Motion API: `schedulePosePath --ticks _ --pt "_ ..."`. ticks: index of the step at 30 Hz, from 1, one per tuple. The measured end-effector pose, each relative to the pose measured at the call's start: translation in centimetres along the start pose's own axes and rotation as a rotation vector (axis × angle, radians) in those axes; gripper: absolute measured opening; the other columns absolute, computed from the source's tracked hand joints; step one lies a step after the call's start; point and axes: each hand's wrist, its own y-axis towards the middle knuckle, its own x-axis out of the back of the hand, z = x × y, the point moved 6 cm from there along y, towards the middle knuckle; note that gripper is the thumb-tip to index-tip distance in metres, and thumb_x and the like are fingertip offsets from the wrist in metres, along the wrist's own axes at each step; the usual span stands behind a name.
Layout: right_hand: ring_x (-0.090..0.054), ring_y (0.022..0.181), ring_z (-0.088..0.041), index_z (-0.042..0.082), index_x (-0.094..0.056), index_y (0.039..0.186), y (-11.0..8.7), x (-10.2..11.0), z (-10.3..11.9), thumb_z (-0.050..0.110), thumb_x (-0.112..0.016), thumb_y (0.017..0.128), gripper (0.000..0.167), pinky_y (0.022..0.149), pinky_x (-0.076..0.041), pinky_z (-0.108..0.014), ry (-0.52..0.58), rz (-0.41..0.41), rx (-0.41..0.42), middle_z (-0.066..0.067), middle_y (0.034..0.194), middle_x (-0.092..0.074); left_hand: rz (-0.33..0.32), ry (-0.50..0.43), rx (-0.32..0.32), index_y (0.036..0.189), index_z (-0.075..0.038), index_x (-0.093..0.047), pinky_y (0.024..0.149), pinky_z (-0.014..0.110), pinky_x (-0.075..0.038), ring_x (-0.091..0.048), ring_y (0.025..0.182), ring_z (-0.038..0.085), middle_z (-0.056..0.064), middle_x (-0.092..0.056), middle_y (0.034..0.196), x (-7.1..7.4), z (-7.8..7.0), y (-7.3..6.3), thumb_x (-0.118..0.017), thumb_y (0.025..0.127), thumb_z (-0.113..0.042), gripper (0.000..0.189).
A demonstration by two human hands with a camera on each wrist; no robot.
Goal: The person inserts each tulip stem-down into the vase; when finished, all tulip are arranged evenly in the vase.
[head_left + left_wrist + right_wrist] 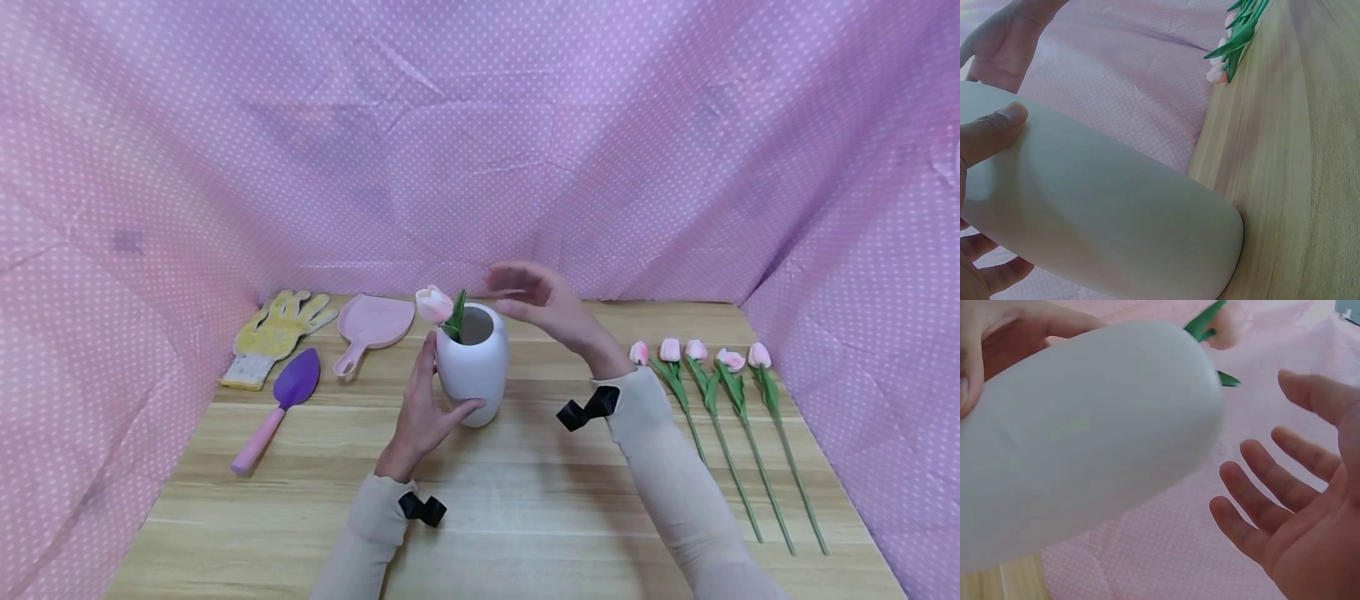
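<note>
A white vase (474,371) stands on the wooden table in the middle of the head view. One pink tulip (434,305) leans out over the left side of its rim, its stem hidden inside. My left hand (423,417) holds the vase from the left, with the thumb across the near side and the fingers behind. To the right of the rim my right hand (547,307) hovers apart from the vase, nothing in it. In the right wrist view its fingers (1257,490) are spread and loosely bent.
Several pink tulips (709,392) lie in a row at the right. Over on the left are a yellow-and-white glove (273,333), a pink dustpan-shaped scoop (375,321) and a trowel (297,379) with a purple blade. Pink dotted cloth (480,167) walls in the table's back and sides.
</note>
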Motion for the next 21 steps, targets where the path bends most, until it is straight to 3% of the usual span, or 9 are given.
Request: schedulePosePath --ticks 5,12,21 --pt "-0.068 0.107 -0.012 -0.007 -0.055 0.131 -1.2 2.1 0.2 -0.003 -0.061 0.092 0.040 0.094 -0.058 -0.024 0.073 -0.150 0.030 0.002 0.115 -0.068 -0.003 0.007 -0.004 0.159 -0.003 -0.013 0.095 0.055 -0.056 -0.054 0.127 0.044 0.031 -0.039 0.152 0.0 0.0 0.0 -0.095 0.062 -0.008 0.127" --pt "-0.071 0.100 -0.011 0.019 -0.065 0.115 -3.0 5.1 -0.7 0.001 -0.059 0.097 0.026 0.086 -0.062 -0.025 0.153 -0.294 0.011 0.004 0.110 -0.071 0.005 0.015 0.006 0.160 -0.007 -0.011 0.096 0.056 -0.056 -0.053 0.128 0.045 0.031 -0.039 0.152 -0.1 0.0 -0.1 -0.095 0.062 -0.008 0.129" --pt "-0.072 0.099 -0.008 0.006 -0.063 0.120 -5.8 8.0 -1.9 0.004 -0.059 0.099 0.022 0.082 -0.063 -0.024 0.178 -0.377 -0.001 0.005 0.106 -0.073 0.016 0.015 0.023 0.161 -0.010 -0.010 0.098 0.056 -0.055 -0.050 0.132 0.046 0.031 -0.037 0.153 -0.1 0.1 -0.1 -0.095 0.064 -0.009 0.129"
